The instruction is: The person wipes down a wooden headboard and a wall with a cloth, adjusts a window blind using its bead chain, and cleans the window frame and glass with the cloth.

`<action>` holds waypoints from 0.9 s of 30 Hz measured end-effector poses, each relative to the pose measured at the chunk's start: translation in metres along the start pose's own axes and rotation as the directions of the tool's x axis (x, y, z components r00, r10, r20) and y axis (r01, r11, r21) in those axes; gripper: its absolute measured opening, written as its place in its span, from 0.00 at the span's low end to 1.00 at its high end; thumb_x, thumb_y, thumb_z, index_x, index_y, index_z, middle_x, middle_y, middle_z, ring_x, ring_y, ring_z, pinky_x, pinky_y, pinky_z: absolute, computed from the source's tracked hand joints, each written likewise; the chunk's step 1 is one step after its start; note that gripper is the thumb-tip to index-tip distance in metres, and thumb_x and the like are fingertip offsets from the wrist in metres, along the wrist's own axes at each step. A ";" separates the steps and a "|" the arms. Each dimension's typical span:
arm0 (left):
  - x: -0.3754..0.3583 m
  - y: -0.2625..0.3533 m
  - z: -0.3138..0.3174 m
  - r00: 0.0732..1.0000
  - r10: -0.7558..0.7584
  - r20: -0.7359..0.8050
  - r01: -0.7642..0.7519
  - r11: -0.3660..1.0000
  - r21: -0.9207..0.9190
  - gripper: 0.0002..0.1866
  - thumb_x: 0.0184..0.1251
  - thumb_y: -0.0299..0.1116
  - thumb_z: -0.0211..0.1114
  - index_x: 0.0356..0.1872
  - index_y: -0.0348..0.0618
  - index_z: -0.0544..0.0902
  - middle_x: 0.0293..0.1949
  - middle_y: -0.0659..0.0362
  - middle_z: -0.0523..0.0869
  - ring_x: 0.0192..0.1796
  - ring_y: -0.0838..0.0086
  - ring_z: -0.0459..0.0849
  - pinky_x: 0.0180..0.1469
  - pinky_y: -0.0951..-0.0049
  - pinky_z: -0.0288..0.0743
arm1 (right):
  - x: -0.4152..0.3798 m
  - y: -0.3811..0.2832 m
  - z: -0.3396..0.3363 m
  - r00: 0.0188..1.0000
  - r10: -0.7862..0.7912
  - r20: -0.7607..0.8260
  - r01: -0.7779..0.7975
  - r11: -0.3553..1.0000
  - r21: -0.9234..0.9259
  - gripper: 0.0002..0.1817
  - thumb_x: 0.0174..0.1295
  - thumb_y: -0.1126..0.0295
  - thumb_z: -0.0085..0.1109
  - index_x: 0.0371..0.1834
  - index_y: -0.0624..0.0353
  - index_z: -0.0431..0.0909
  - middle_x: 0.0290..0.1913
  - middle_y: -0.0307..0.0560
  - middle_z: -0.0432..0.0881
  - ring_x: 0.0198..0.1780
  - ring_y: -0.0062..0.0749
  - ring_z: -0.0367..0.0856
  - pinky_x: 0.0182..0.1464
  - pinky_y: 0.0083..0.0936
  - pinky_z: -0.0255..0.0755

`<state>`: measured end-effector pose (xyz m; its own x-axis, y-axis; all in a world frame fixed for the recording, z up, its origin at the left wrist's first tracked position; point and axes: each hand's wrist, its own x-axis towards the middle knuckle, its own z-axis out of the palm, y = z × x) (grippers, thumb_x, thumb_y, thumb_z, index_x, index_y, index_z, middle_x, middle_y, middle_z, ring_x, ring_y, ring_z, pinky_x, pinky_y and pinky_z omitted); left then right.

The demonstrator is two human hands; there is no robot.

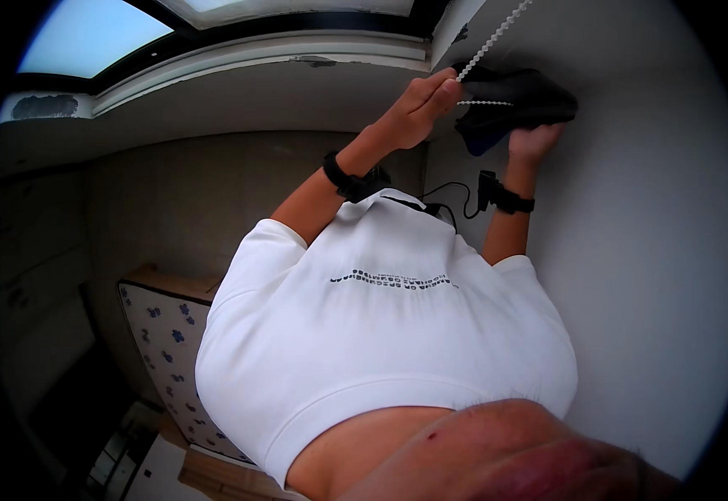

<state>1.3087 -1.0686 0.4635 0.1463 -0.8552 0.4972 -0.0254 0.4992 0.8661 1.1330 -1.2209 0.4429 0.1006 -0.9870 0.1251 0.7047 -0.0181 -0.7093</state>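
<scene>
Raised near the window sill, my left hand (421,108) is closed around a white beaded chain (495,40). The chain runs up from its fingertips to the top edge, and another strand crosses to the right over a black cloth (523,93). My right hand (536,140) is at the cloth's lower right and holds it; its fingers are mostly hidden by the fabric. The cloth hangs bunched between both hands, near the pale wall. Each wrist wears a black strap with a device.
A dark-framed window (97,37) with a worn white sill (255,63) spans the upper left. A pale wall (648,250) rises at right. A patterned mattress (168,351) is at lower left. Black cable (467,196) loops near my right wrist.
</scene>
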 end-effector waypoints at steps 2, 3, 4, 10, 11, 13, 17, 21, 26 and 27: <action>-0.002 -0.009 -0.004 1.000 -0.016 0.023 0.015 1.000 0.022 0.22 0.82 0.48 0.38 0.29 0.44 0.65 0.24 0.67 0.63 0.27 0.80 0.58 0.33 0.77 0.56 | -0.007 -0.029 0.030 0.997 -0.068 0.025 0.068 0.998 -0.019 0.24 0.74 0.50 0.43 0.61 0.56 0.72 0.61 0.45 0.76 0.62 0.39 0.73 0.66 0.38 0.67; -0.003 -0.017 -0.007 0.998 -0.058 0.035 0.057 0.998 0.032 0.22 0.82 0.48 0.38 0.29 0.44 0.65 0.24 0.67 0.63 0.28 0.80 0.59 0.33 0.77 0.57 | -0.007 -0.038 0.037 0.989 -0.131 0.072 0.135 0.990 -0.044 0.24 0.74 0.50 0.42 0.60 0.57 0.72 0.61 0.45 0.76 0.62 0.40 0.73 0.66 0.38 0.67; -0.003 -0.024 -0.011 0.994 -0.097 0.048 0.095 0.995 0.040 0.22 0.82 0.48 0.38 0.29 0.43 0.64 0.25 0.67 0.64 0.29 0.80 0.59 0.34 0.76 0.58 | -0.010 -0.050 0.052 0.989 -0.137 0.049 0.138 0.990 -0.025 0.24 0.74 0.50 0.42 0.60 0.57 0.72 0.61 0.45 0.76 0.62 0.40 0.73 0.66 0.38 0.67; -0.009 -0.062 0.017 0.947 -0.288 0.141 0.261 0.948 0.180 0.21 0.82 0.47 0.40 0.34 0.40 0.70 0.28 0.63 0.70 0.33 0.79 0.67 0.38 0.75 0.65 | -0.014 -0.093 0.038 0.627 -0.385 0.678 0.711 -0.073 -0.699 0.17 0.64 0.72 0.55 0.56 0.65 0.75 0.56 0.53 0.79 0.57 0.43 0.77 0.60 0.34 0.72; -0.008 -0.072 0.019 0.951 -0.259 0.170 0.228 0.957 0.181 0.21 0.82 0.47 0.40 0.34 0.40 0.70 0.28 0.63 0.70 0.33 0.79 0.67 0.38 0.75 0.65 | -0.020 -0.082 0.058 0.604 -0.394 0.693 0.667 -0.226 -0.710 0.19 0.58 0.81 0.61 0.54 0.64 0.76 0.57 0.52 0.78 0.58 0.43 0.76 0.58 0.32 0.73; -0.016 -0.092 0.016 0.907 -0.366 0.208 0.361 0.930 0.061 0.22 0.80 0.46 0.45 0.58 0.39 0.75 0.41 0.59 0.82 0.42 0.74 0.75 0.51 0.73 0.70 | -0.034 -0.078 0.111 0.645 -0.378 0.664 0.751 0.154 -0.641 0.12 0.64 0.76 0.50 0.50 0.65 0.75 0.46 0.50 0.77 0.45 0.37 0.73 0.50 0.28 0.70; -0.016 -0.094 -0.001 0.913 -0.313 0.260 0.354 0.926 -0.129 0.23 0.78 0.41 0.52 0.66 0.39 0.70 0.56 0.55 0.81 0.56 0.72 0.77 0.65 0.72 0.65 | -0.044 -0.066 0.156 0.774 -0.334 0.538 0.583 0.706 -0.402 0.13 0.71 0.71 0.40 0.50 0.65 0.72 0.35 0.43 0.76 0.34 0.28 0.71 0.42 0.23 0.68; -0.024 -0.106 -0.003 0.951 -0.167 0.261 0.106 0.967 0.233 0.23 0.71 0.30 0.60 0.65 0.38 0.71 0.59 0.53 0.80 0.60 0.70 0.77 0.66 0.69 0.66 | -0.041 -0.057 0.164 0.838 -0.209 0.504 0.443 0.799 -0.406 0.14 0.73 0.70 0.38 0.53 0.65 0.70 0.35 0.42 0.76 0.34 0.23 0.71 0.41 0.19 0.68; 0.004 -0.039 -0.035 0.949 -0.191 0.252 0.112 0.948 0.297 0.20 0.66 0.22 0.59 0.59 0.37 0.75 0.54 0.54 0.83 0.53 0.73 0.80 0.59 0.69 0.72 | -0.045 -0.055 0.167 0.737 -0.370 0.565 0.629 0.683 -0.373 0.11 0.71 0.74 0.39 0.49 0.67 0.70 0.25 0.39 0.72 0.25 0.18 0.65 0.29 0.16 0.63; 0.008 -0.033 -0.046 0.947 -0.187 0.260 0.103 0.947 0.304 0.20 0.66 0.22 0.59 0.59 0.37 0.75 0.54 0.54 0.83 0.53 0.73 0.80 0.59 0.69 0.72 | -0.044 -0.055 0.166 0.734 -0.382 0.561 0.634 0.681 -0.366 0.11 0.71 0.74 0.39 0.49 0.67 0.70 0.25 0.39 0.72 0.25 0.18 0.65 0.29 0.16 0.63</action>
<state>1.3562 -1.0855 0.4368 -0.1141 -0.9396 0.3226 -0.3093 0.3421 0.8873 1.2065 -1.1495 0.5913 0.1986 -0.6282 0.7523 0.2864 -0.6969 -0.6575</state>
